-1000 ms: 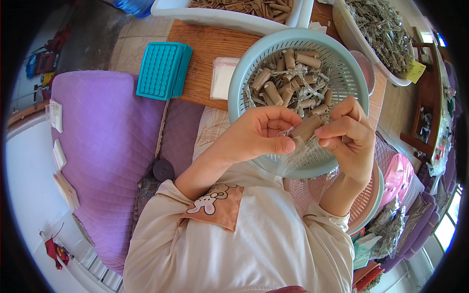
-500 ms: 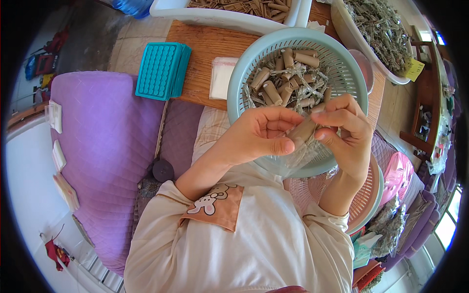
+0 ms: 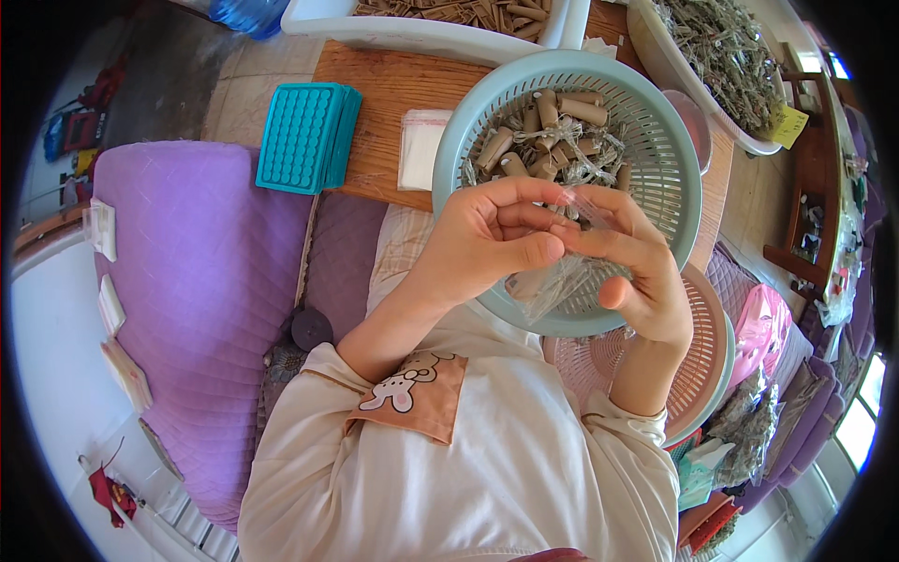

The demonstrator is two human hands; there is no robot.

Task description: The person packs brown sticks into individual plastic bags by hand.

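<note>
I bend both forearms inward so that my left hand [image 3: 501,232] and right hand [image 3: 637,262] meet over the basket [image 3: 446,148], my left fingers clamped on a clear wrapper [image 3: 562,283], my right thumb apart, though I cannot tell whether its other fingers grip. The basket, with tan rolls [image 3: 493,148] inside, juts past the desk's [image 3: 398,80] near edge; a cloth [image 3: 423,152] and teal trays [image 3: 298,138] lie leftward along that edge. The wrapper hangs below my left fingertips, hiding some of the near rim.
</note>
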